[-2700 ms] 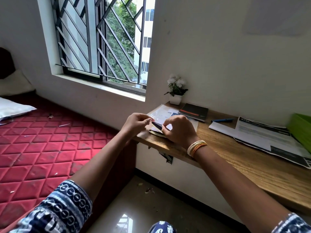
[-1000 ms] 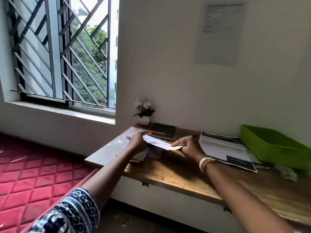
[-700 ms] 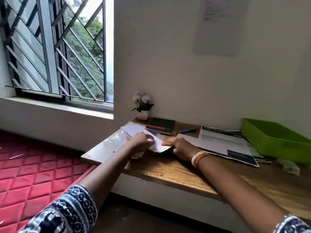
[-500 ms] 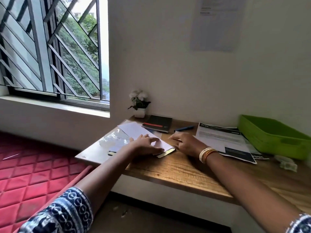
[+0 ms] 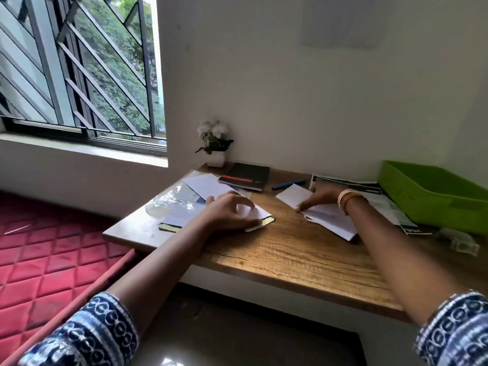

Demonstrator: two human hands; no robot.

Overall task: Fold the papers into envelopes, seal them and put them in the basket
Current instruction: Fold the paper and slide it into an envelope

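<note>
A white folded paper (image 5: 260,212) with a yellow strip at its edge lies on the left part of the wooden desk (image 5: 290,257), on top of more white sheets (image 5: 208,184). My left hand (image 5: 228,211) rests on it with arched, spread fingertips pressing down. My right hand (image 5: 320,198) lies over a second white paper (image 5: 291,194) in the middle of the desk, fingers closed on it; part of the sheet is hidden under the wrist. The green basket (image 5: 433,199) stands at the far right against the wall; what is inside it cannot be seen.
A black notebook (image 5: 245,174), a blue pen (image 5: 287,184) and a small potted plant (image 5: 215,143) sit at the back. Printed sheets (image 5: 388,210) lie beside the basket. Clear plastic wrap (image 5: 171,203) is at the left corner, crumpled plastic (image 5: 458,240) at the right. A red mattress (image 5: 52,249) borders the desk.
Both hands laid the folded paper down on the left stack. My right hand then reached right and now has a separate white sheet under its fingers; the left hand stays on the stack.
</note>
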